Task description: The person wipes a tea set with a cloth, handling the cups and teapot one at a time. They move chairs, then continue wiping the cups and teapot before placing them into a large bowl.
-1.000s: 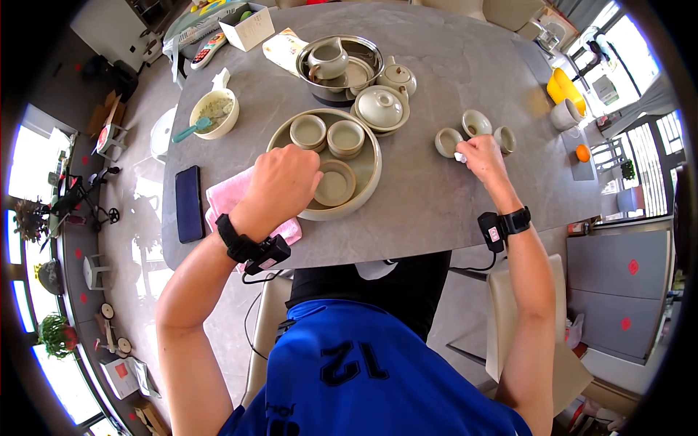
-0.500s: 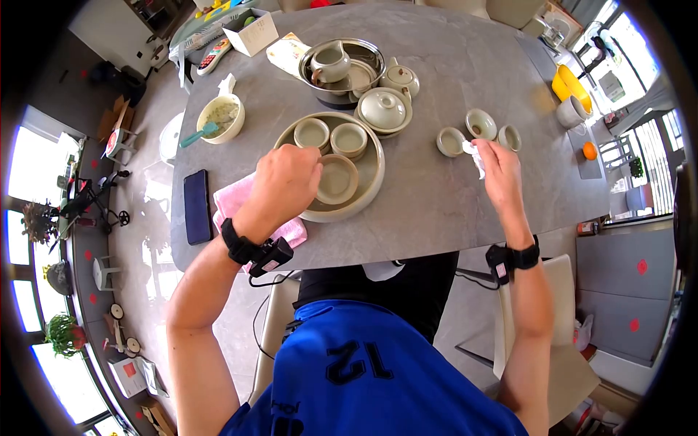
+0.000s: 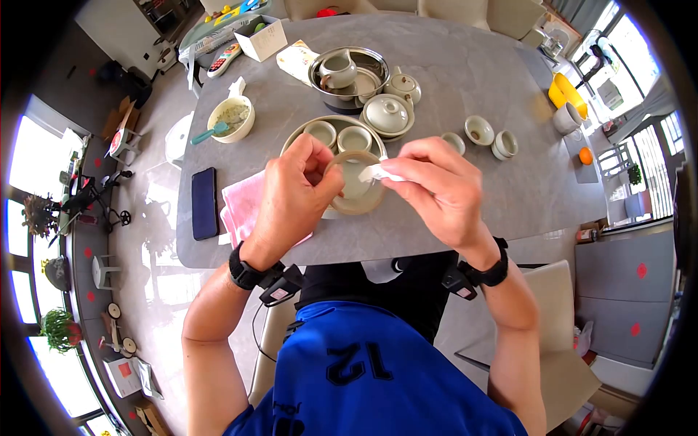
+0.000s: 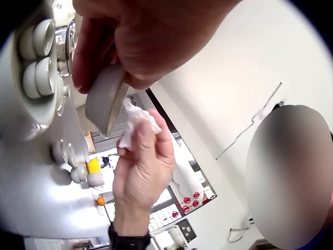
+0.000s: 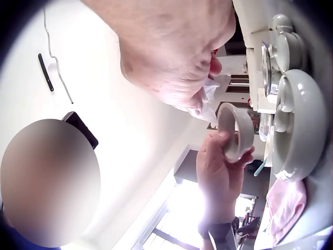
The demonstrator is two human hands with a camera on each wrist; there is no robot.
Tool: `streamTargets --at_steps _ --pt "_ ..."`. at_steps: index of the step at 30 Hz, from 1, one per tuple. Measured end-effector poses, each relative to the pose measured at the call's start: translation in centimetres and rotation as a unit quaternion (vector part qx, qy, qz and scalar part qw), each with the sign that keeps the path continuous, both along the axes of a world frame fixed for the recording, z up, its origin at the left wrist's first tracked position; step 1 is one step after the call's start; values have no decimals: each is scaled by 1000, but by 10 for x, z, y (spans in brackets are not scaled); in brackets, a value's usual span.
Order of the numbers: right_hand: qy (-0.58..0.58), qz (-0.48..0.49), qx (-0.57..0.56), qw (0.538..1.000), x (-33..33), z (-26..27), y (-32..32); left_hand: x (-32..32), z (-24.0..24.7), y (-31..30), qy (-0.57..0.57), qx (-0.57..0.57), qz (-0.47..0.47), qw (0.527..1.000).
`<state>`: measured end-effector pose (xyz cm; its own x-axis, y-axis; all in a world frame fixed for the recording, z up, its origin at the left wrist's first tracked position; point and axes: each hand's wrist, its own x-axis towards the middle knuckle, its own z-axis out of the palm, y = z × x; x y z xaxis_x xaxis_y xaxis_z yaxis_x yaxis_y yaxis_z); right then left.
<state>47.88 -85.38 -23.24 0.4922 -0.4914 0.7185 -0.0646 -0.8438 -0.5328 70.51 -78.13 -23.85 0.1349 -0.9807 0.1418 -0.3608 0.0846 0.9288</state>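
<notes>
My left hand point(image 3: 294, 192) grips a small pale ceramic cup point(image 3: 356, 203) by its side, raised over the large round ceramic basin point(image 3: 294, 134). The mouth of this cup is turned up towards the head camera. Between the fingertips and thumb of my right hand point(image 3: 440, 192) is a crumpled white tissue point(image 4: 136, 115), right at the cup's rim. More pale cups point(image 3: 355, 138) stand inside the basin, seen as stacks in the left wrist view. Part of the basin is hidden behind both hands and the held cup.
Several small cups point(image 3: 478, 131) stand to the right. Behind the basin are a lidded bowl point(image 3: 385, 114), a teapot point(image 3: 404, 86) and a metal pot point(image 3: 331, 91) with a pitcher. To the left lie a pink cloth point(image 3: 241, 203), a phone point(image 3: 204, 203) and a food bowl point(image 3: 243, 131).
My right hand has come left from the small cups, bringing the tissue to the held cup. My left hand has lifted that cup from the basin and tilted it towards me.
</notes>
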Motion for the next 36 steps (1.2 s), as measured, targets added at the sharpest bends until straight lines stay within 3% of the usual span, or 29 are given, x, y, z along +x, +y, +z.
streamTargets --at_steps 2,5,8,11,12,16,19,22,25,32,35,36 --pt "29 4 19 999 6 -8 0 -10 3 4 118 20 -8 993" --pt "-22 27 104 994 14 -27 0 -11 -2 7 152 39 -12 987" --pt "-18 -18 158 987 15 -31 17 -15 -11 10 111 18 -18 993" --pt "-54 -41 149 987 18 -32 24 -28 -25 6 356 -27 -29 934" --pt "-68 -42 150 985 20 -32 25 -29 -24 6 413 45 -48 908" --pt "-87 -41 185 978 26 -22 29 -34 -22 8 481 99 -144 859" --pt "-66 -50 144 986 25 -22 28 -33 -40 5 378 52 -65 922" --pt "-68 -60 98 991 27 -24 25 -35 -32 7 364 33 -80 927" --pt "-62 -68 99 991 27 -25 26 -43 -21 9 356 24 -34 934" --pt "1 -121 6 993 24 -18 26 -35 -24 6 250 -3 -40 967" --pt "-40 -96 50 993 29 -28 34 -38 -12 7 199 -54 -34 978" --pt "-53 -61 152 985 29 -28 40 -39 -14 6 189 -79 -45 978"
